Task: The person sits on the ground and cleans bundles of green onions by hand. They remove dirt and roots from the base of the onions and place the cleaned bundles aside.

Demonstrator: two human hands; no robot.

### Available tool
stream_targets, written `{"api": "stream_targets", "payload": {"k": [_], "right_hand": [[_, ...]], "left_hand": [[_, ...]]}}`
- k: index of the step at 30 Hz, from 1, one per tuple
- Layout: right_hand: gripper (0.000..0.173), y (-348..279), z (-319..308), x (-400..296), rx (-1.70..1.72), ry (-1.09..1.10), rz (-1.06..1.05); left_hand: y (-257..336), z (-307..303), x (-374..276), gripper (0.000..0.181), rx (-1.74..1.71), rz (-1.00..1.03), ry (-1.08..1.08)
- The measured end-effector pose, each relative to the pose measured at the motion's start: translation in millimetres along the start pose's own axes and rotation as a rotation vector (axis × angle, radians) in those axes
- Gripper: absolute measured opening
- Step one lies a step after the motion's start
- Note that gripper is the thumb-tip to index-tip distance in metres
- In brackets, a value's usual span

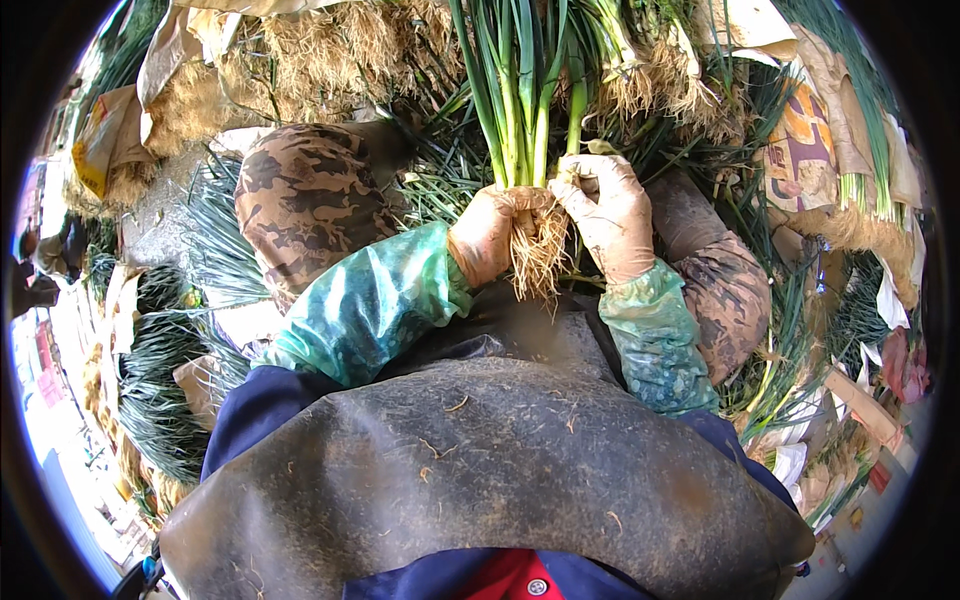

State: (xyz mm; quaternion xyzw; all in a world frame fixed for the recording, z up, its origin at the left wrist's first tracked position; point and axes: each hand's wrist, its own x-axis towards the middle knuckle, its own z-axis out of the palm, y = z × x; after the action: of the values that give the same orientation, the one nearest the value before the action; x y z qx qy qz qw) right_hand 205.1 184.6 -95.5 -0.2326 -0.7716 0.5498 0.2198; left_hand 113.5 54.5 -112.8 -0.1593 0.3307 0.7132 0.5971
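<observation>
My left hand (pixel 487 232), in a thin soiled pale glove, is closed around a bunch of green onions (pixel 514 142) just above the roots. The long green leaves point away from me, and the tan, stringy roots (pixel 538 255) hang below my fist toward my lap. Close beside it, my right hand (pixel 609 214), gloved the same way, pinches a single green onion stalk (pixel 576 112) near its lower end. A withered yellowish scrap (pixel 600 147) shows above its fingers. The exact fingertip contact is partly hidden. Translucent green sleeve covers wrap both forearms.
A dark, dirt-specked apron (pixel 480 465) covers my lap between camouflage-clad knees. Root-heavy bundles (pixel 345 45) lie ahead, with loose onions (pixel 645 67) at the upper right. Wrapped bundles (pixel 802 150) stand right; leafy heaps (pixel 161 375) lie left. A person (pixel 56 251) is at the far left.
</observation>
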Motion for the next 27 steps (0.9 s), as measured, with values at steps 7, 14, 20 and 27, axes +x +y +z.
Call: {"api": "stream_targets", "payload": {"k": [7,14,20,27], "right_hand": [[0.018,8.4,12.1,-12.8,-0.171,0.045,0.072],[0.020,7.7,5.2,-33.0,0.150,0.046,-0.171],[0.048,13.4,-19.9,34.0,-0.343,-0.443,-0.015],[0.014,9.9,13.6,1.0,-0.355,-0.101,-0.159]], "left_hand": [[-3.1,-1.1,6.1,0.011,0.215,0.092,0.120],[14.4,29.6,-3.2,0.013,0.311,0.251,0.158],[-2.0,5.2,7.9,0.015,0.508,0.423,0.190],[1.9,1.4,12.2,0.011,0.254,0.294,0.215]]}}
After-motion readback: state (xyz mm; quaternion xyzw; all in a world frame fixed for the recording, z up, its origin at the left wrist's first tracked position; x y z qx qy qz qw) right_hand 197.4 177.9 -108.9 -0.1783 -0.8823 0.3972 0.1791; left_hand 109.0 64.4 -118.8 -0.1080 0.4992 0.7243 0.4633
